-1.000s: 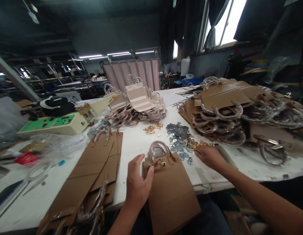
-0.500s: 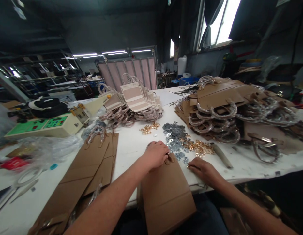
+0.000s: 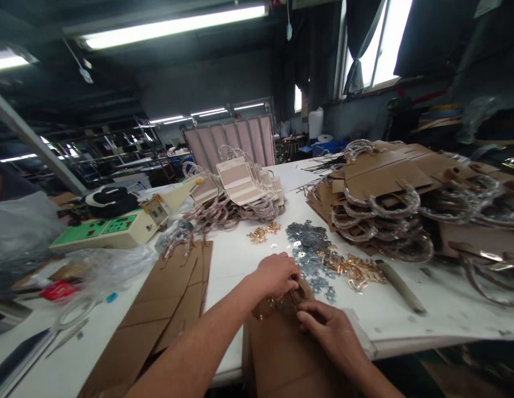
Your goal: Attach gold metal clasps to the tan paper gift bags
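Centrally, a brown paper bag lies flat at the near edge of the white counter, its long axis running from the person's body outward, top end farthest away. Both hands meet at that top end. The left hand is curled, knuckles up, fingers pressed together over the bag's far edge; what lies under the palm is hidden. The right hand rests on the bag just nearer the body, thumb and fingertips pinching the top flap; whether a small part sits between them cannot be told. The left hand is thus at the far side, the right at the near side, almost touching. A gold fitting glints on the bag just left of the right hand's fingertips. Beyond the bag's top lie silver plates and, right of them, gold clasps; farther right of the bag is 1 tool. Left of the bag lie flat bags; beyond those, a machine.
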`<state>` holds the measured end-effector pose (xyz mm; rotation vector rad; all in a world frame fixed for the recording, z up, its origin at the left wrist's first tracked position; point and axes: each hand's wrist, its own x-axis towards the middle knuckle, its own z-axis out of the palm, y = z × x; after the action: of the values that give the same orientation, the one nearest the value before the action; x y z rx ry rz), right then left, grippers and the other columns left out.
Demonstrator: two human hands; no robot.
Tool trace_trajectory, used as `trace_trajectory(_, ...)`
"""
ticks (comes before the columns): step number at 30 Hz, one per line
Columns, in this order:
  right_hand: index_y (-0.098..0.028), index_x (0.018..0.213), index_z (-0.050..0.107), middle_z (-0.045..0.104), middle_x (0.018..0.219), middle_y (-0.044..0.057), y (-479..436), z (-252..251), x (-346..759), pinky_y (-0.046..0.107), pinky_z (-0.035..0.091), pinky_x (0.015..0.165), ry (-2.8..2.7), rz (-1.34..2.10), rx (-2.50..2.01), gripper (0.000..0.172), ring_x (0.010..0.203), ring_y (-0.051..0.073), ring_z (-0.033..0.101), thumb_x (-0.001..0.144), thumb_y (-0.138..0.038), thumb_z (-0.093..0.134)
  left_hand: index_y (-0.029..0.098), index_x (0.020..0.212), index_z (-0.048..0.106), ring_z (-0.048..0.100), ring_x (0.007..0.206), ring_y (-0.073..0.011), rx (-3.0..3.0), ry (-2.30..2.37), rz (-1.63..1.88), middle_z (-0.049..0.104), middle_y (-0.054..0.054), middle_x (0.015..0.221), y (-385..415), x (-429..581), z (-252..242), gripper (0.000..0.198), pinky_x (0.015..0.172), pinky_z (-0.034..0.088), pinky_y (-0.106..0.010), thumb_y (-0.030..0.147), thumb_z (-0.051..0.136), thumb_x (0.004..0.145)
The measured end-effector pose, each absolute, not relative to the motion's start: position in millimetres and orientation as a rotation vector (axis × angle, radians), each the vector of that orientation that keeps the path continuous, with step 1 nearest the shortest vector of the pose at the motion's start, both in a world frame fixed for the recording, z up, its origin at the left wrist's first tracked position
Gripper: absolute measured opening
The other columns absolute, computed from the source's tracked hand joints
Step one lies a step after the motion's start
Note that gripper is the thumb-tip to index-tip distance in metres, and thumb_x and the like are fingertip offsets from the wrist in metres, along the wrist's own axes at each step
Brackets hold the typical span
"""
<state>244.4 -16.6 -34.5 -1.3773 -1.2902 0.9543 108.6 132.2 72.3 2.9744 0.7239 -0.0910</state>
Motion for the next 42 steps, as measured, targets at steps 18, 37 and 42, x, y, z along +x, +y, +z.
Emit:
trace_trajectory(18, -0.029, 0.11, 0.069, 0.077, 0.104, 0.007, -5.5, -71.8, 228.5, 0.034, 0.06, 0.079, -1.444, 0.373, -1.297, 0.02, 0.091, 0.027, 0.075, 0.1, -0.032, 0.052, 0.025, 0.111, 0.078, 0.073, 0.083, -0.0221, 2.371, 0.948, 0.084, 0.08, -0.002, 0.094, 107.9, 133.6, 78.9, 0.039, 0.069, 0.052, -0.029, 0.039, 0.078, 0.075)
trace_trajectory(37, -0.019, 0.131, 0.065, 0.068, 0.079, 0.002, 7.5, -41.1, 277.7, 0.026, 0.052, 0.046, -0.982, 0.911, -1.367, 0.054, 0.059, 0.017, 0.063, 0.091, -0.055, 0.063, 0.022, 0.123, 0.062, 0.063, 0.119, -0.0324, 2.521, 1.212, 0.408, 0.068, -0.01, 0.124, 76.8, 105.5, 30.9, 0.051, 0.104, 0.05, -0.046, 0.034, 0.079, 0.076)
trace_trajectory(42, -0.024, 0.12, 0.075, 0.074, 0.1, 0.008, 7.4, -38.9, 293.4, 0.034, 0.06, 0.071, -1.34, 0.581, -1.398, 0.034, 0.08, 0.021, 0.07, 0.096, -0.042, 0.059, 0.022, 0.122, 0.056, 0.063, 0.116, -0.0313, 2.57, 1.235, 0.366, 0.068, -0.01, 0.122, 76.9, 113.6, 27.1, 0.056, 0.102, 0.05, -0.044, 0.036, 0.083, 0.075)
